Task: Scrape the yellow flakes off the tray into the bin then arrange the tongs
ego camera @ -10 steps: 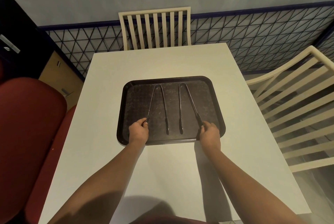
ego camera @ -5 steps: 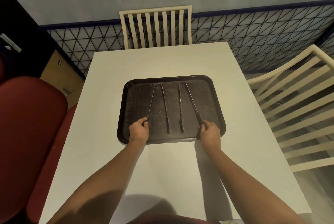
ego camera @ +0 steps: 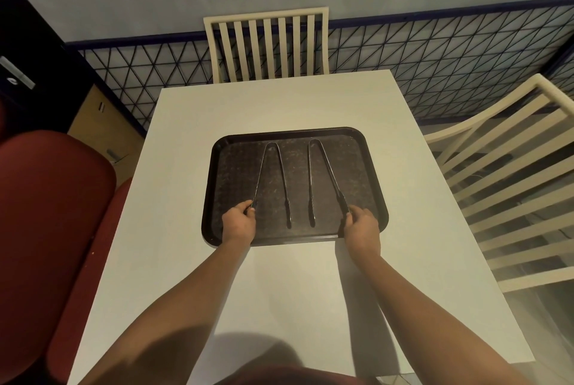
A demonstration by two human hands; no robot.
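I am pinching with my left hand (ego camera: 238, 223) the outer arm tip of the left tongs (ego camera: 273, 181), my right hand (ego camera: 362, 224) that of the right tongs (ego camera: 324, 178); nothing is moving since before; two tongs are lying in one dark tray (ego camera: 377, 198), hinges far, on the white table (ego camera: 279, 102)

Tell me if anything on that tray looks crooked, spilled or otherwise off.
Nothing stands out. The two tongs lie side by side on the dark tray, which sits square on the table. Left hand and right hand each pinch an outer arm.
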